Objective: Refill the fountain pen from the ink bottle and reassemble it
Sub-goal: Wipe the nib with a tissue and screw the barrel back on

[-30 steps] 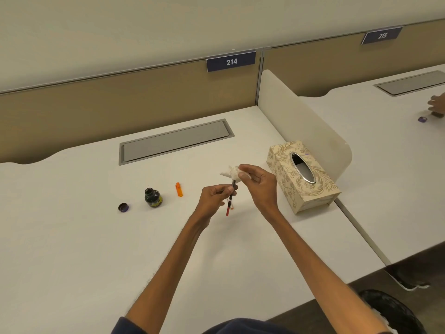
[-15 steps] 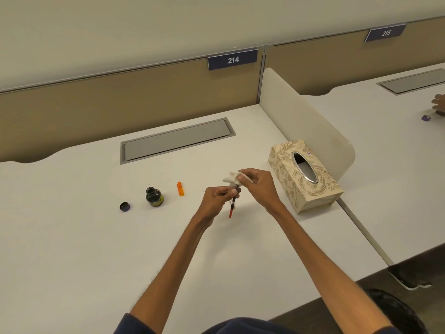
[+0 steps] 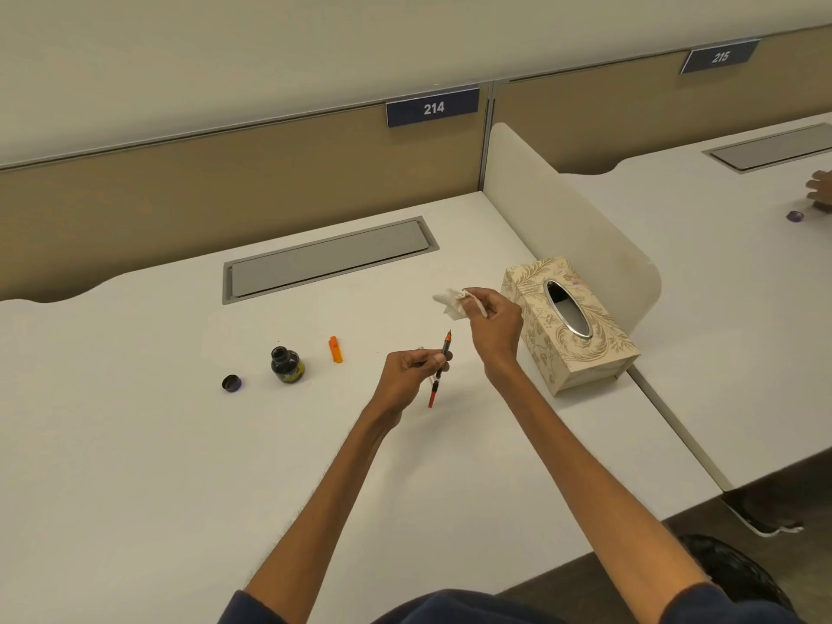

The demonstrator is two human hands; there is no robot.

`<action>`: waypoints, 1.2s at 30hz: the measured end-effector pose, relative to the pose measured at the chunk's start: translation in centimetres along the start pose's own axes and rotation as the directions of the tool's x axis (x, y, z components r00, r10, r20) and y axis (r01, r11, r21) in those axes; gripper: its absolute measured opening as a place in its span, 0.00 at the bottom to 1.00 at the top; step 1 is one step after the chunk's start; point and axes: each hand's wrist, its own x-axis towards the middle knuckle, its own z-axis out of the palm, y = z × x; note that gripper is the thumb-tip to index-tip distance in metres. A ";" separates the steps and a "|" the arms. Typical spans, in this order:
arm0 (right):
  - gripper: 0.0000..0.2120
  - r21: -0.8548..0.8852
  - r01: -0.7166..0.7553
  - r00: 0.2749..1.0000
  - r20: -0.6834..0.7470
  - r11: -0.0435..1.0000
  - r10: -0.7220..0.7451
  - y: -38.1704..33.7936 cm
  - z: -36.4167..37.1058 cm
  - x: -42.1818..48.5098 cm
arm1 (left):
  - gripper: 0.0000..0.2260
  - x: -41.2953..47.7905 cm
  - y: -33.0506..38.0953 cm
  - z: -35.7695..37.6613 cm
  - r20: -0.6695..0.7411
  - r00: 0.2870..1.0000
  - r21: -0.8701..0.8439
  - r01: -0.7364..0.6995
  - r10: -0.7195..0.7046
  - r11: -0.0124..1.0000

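— Above the desk (image 3: 135, 443), what do the fingers hold?
— Left hand (image 3: 407, 376) pinches the pen (image 3: 440, 369), nib up; right hand (image 3: 493, 324) is closed on a tissue (image 3: 450, 301), apart from the nib.
— And the ink?
— Bottle (image 3: 287, 365) open, left of the hands, cap (image 3: 231, 383) beside it, orange piece (image 3: 335, 349) between.
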 end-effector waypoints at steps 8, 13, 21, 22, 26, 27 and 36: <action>0.10 -0.004 0.100 0.988 0.118 0.995 -0.099 1.1 -0.4 -3.1 | 0.08 -0.1 0.8 -0.3 0.011 0.999 -0.048 0.033 -0.033 0.998; 0.12 0.133 -0.036 0.985 0.174 0.991 0.012 0.8 -0.2 -3.4 | 0.08 -0.1 1.0 -0.1 -0.002 0.999 -0.064 0.037 -0.037 0.997; 0.09 0.463 -0.315 0.940 0.271 0.829 0.205 0.7 -0.8 -2.8 | 0.07 -0.1 1.5 -0.2 0.018 0.999 -0.057 0.051 -0.050 0.997; 0.08 0.519 -0.374 0.921 0.306 0.768 0.242 0.6 -0.8 -2.7 | 0.07 -0.1 1.6 -0.1 0.024 0.998 -0.056 0.054 -0.053 0.997; 0.07 0.593 -0.516 0.851 0.435 0.618 0.293 0.7 -1.0 -2.5 | 0.07 -0.1 1.6 0.0 0.037 0.998 -0.068 0.059 -0.056 0.996; 0.08 0.585 -0.527 0.843 0.451 0.616 0.293 0.7 -1.1 -2.4 | 0.07 -0.1 1.5 0.0 0.036 0.998 -0.070 0.058 -0.056 0.996; 0.15 0.280 -0.441 0.765 0.614 0.853 0.194 0.7 -1.8 -1.6 | 0.07 0.4 1.4 -0.8 0.061 0.997 -0.073 0.060 -0.056 0.996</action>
